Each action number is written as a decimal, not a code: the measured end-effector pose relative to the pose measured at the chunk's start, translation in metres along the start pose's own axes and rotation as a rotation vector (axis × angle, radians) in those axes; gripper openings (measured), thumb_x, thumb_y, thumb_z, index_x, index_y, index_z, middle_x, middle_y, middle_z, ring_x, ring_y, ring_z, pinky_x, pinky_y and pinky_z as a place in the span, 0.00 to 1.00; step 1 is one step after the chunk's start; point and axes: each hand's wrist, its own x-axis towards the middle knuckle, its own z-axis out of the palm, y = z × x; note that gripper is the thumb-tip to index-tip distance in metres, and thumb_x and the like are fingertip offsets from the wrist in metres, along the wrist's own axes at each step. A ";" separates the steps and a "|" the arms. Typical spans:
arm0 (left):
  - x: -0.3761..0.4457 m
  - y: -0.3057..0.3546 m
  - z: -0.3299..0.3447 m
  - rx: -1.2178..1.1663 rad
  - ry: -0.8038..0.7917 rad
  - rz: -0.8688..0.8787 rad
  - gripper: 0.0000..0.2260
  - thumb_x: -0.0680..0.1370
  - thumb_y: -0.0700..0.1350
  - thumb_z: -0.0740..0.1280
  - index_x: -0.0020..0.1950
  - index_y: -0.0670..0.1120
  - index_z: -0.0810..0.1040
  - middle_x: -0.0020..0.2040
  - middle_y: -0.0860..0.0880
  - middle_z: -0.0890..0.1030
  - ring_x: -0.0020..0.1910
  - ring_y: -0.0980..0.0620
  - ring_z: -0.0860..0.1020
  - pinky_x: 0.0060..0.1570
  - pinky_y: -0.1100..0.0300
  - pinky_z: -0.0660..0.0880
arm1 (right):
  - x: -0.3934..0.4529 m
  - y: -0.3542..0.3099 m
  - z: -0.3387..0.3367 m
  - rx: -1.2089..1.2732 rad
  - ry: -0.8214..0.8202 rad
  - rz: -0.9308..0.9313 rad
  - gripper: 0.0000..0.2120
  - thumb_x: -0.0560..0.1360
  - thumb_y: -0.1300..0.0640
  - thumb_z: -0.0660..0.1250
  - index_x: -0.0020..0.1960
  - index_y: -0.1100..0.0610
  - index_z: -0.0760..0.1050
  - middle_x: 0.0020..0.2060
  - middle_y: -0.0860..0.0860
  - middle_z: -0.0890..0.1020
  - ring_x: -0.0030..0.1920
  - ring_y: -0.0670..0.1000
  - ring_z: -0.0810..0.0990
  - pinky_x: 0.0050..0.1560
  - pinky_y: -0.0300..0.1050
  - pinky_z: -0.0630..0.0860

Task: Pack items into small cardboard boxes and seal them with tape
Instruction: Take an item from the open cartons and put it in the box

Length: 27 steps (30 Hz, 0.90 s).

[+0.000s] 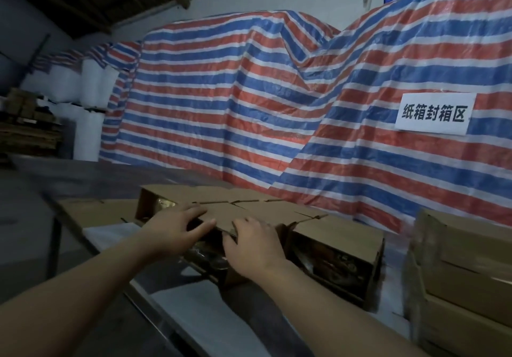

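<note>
Several small cardboard boxes (257, 207) lie on their sides in a row on the table, open ends toward me, with dark shiny items showing inside. My left hand (177, 225) lies with straight fingers on the near edge of a box flap, thumb below the edge. My right hand (253, 241) rests on the same flap edge just to the right, fingers bent over it. The rightmost box (340, 234) shows its open side with packed items. No tape is in view.
A red, white and blue striped tarp (249, 107) covers piles behind the table, with a white paper sign (435, 114) on it. Closed cartons (465, 268) are stacked at the right. Flat cardboard (94, 210) lies left of the boxes; white rolls (88, 107) stand far left.
</note>
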 end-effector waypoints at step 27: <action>-0.080 0.132 -0.090 -0.906 -0.144 -0.014 0.21 0.71 0.50 0.71 0.64 0.56 0.76 0.60 0.50 0.77 0.57 0.49 0.77 0.56 0.49 0.77 | -0.126 0.060 -0.151 0.583 -0.066 0.158 0.13 0.78 0.50 0.61 0.35 0.49 0.73 0.28 0.43 0.74 0.31 0.43 0.74 0.38 0.44 0.72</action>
